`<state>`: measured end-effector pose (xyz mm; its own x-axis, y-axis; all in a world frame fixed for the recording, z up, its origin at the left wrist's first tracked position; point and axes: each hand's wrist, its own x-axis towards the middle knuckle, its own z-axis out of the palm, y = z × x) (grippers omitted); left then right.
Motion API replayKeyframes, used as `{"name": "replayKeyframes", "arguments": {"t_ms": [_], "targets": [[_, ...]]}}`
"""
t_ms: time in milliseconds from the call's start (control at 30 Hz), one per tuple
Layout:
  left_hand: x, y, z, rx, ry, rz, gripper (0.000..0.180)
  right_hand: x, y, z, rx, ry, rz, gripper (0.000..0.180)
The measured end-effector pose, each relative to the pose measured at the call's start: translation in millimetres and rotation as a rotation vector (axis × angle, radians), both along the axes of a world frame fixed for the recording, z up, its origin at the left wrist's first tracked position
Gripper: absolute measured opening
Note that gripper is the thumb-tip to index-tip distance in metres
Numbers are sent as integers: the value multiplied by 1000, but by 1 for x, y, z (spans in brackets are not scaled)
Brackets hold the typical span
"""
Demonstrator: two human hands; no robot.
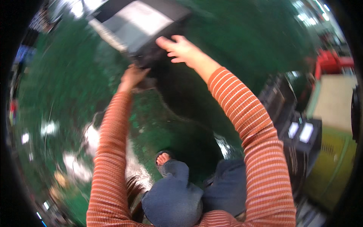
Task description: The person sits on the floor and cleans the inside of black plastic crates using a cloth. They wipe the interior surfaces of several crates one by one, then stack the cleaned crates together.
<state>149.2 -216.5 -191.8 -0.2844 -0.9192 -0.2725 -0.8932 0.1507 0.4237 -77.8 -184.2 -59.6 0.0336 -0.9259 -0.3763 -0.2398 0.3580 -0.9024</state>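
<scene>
A black box [177, 13] with a large white sheet [145, 18] and a grey-clear panel on its top is in front of me at the upper middle, smeared by motion. At its near corner, my left hand [132, 77] is closed, its thumb and fingers against the lower edge; part of the grip is hidden. Just off the box's right side is my right hand [182, 51], open with the fingers spread and nothing in it. Whether the box rests on the floor or is held above it, I cannot tell.
Glossy green floor [68, 87] spreads around me, and my sandalled foot [163, 158] stands on it. To the right are dark boxes with white labels [305, 132], a yellow-green cabinet [334, 162] and a red object [328, 62]. Blurred things line the left rim.
</scene>
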Motion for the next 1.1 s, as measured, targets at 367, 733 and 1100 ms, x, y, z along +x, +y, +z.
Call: {"name": "replayKeyframes", "arguments": {"t_ms": [367,733,1100], "targets": [[26,93,135,787,511,-21,38,-263,390,-37,471,1175,-236,76],[-159,149,182,662,423,-403,30,-285,401,88,-310,1751,-697,54],[-205,195,239,578,368,-411,27,-415,552,187,88,1198,-980,36]]}}
